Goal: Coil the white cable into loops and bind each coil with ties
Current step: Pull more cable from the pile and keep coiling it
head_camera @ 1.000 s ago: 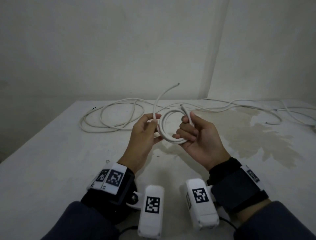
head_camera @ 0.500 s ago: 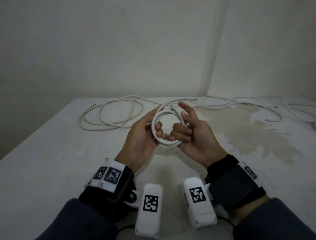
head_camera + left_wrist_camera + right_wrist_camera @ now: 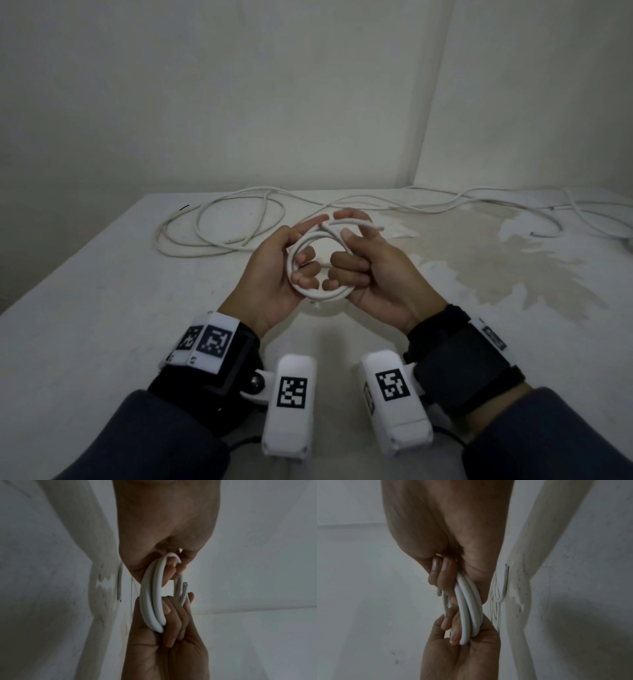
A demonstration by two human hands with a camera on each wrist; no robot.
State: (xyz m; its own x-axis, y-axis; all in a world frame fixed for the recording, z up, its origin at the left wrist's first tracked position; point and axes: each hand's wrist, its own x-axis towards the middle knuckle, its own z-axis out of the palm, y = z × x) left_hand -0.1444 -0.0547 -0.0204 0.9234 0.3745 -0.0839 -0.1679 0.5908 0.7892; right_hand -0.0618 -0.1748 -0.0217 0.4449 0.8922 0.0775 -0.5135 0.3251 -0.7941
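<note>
A small coil of white cable (image 3: 320, 294) hangs above the table between both hands. My left hand (image 3: 301, 262) grips its left side, fingers curled through the ring and thumb along the top. My right hand (image 3: 346, 255) grips the right side, fingers hooked through the ring, thumb and forefinger pinching the top strand. The cut cable end (image 3: 376, 226) sticks out to the right over the right hand. The left wrist view shows the coil (image 3: 150, 595) edge-on with the cable end (image 3: 185, 588) beside it. In the right wrist view the coil (image 3: 469, 609) is clamped between both hands.
More white cable lies in loose loops (image 3: 219, 222) at the back left of the white table (image 3: 102, 308), and a long run (image 3: 513, 202) trails to the back right. A short dark strip (image 3: 185, 207) lies near the far left edge. Walls meet behind.
The free end that stood up above the hands has been wound down onto the coil and now points right. Both hands have closed in on the ring.
</note>
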